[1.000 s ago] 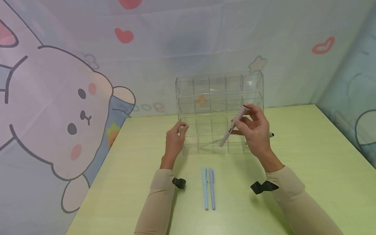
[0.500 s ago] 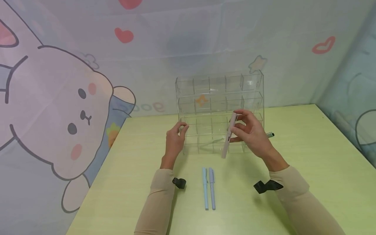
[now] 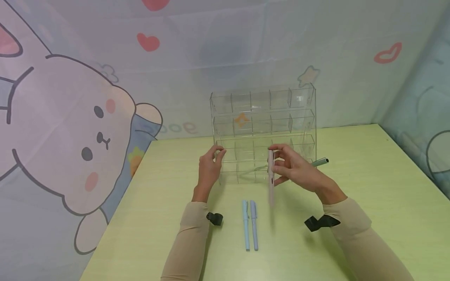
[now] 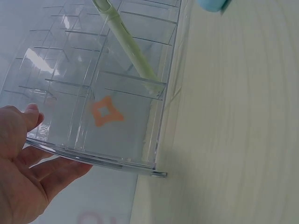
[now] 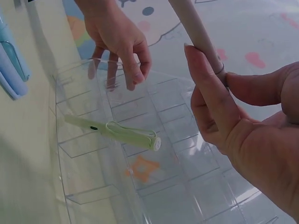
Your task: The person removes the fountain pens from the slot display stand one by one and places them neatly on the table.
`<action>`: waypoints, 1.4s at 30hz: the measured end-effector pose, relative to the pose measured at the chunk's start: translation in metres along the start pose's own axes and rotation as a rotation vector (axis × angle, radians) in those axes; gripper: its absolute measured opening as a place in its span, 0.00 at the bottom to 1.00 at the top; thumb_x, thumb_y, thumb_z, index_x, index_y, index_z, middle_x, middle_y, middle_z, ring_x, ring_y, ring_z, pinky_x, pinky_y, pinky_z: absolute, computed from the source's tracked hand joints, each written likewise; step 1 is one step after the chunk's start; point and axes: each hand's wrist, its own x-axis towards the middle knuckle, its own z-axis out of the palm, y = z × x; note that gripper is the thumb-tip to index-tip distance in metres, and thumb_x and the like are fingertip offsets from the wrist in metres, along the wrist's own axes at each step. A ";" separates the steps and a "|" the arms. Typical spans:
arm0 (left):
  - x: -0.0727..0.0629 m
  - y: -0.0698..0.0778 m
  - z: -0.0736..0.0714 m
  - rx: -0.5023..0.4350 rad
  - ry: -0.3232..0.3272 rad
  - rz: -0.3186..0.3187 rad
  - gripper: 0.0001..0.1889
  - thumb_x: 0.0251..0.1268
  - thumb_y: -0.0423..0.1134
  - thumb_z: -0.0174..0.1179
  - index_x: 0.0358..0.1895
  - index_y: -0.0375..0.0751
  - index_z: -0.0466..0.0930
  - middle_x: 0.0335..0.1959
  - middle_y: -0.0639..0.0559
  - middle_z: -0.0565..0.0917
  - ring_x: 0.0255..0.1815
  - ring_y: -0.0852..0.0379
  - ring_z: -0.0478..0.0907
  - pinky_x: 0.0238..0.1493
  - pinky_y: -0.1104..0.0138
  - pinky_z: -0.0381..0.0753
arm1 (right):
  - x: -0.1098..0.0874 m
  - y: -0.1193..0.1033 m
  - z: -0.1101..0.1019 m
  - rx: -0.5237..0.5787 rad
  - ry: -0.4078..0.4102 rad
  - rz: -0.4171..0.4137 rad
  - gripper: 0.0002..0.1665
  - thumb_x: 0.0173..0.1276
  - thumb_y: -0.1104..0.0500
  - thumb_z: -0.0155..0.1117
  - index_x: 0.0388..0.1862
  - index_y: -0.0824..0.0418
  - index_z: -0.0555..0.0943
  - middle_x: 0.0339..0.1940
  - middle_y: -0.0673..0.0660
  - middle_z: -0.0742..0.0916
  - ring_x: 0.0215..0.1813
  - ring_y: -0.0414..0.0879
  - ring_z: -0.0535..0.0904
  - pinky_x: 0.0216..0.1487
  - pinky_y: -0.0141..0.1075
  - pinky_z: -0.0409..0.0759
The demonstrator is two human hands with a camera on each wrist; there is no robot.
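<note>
My left hand [image 3: 209, 166] grips the left side panel of a clear acrylic rack [image 3: 243, 150], thumb inside and fingers outside, as the left wrist view [image 4: 23, 170] shows. In front of the rack's lower tiers, my right hand [image 3: 295, 168] pinches a pale pinkish-grey pen [image 3: 271, 173] between thumb and fingers. That pen points down toward the table, its lower end blurred. A light green pen [image 5: 112, 132] leans in a compartment of the rack's lowest row. Behind my right wrist, the end of a darker green pen [image 3: 320, 162] sticks out at the rack's right.
On the yellow-green table [image 3: 140, 234], a light blue pen [image 3: 245, 226] and a lavender pen [image 3: 254, 226] lie side by side in front of the rack. A printed cloth [image 3: 183, 58] hangs behind the table.
My right hand has moved left and down. The pinkish-grey pen has swung from a slant to nearly vertical in the head view. My left hand stays on the rack.
</note>
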 end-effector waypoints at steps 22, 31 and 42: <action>0.002 0.001 0.001 -0.001 0.015 0.020 0.10 0.76 0.45 0.58 0.46 0.43 0.83 0.12 0.57 0.59 0.13 0.62 0.49 0.16 0.68 0.53 | -0.002 0.012 0.005 -0.055 -0.215 0.349 0.32 0.74 0.69 0.58 0.72 0.66 0.59 0.56 0.69 0.70 0.49 0.58 0.76 0.42 0.54 0.83; 0.001 0.000 0.000 0.005 0.013 0.013 0.10 0.76 0.45 0.58 0.46 0.44 0.83 0.12 0.55 0.60 0.15 0.61 0.50 0.16 0.68 0.53 | 0.001 0.019 0.010 -0.058 -0.244 0.360 0.29 0.72 0.72 0.57 0.69 0.68 0.62 0.54 0.72 0.71 0.47 0.58 0.78 0.41 0.53 0.84; 0.001 0.002 0.000 0.003 0.005 0.011 0.09 0.76 0.43 0.58 0.46 0.43 0.83 0.12 0.57 0.59 0.14 0.62 0.50 0.16 0.67 0.53 | 0.006 0.035 0.017 -0.105 -0.266 0.438 0.31 0.67 0.76 0.59 0.67 0.76 0.61 0.56 0.76 0.70 0.41 0.56 0.83 0.42 0.48 0.85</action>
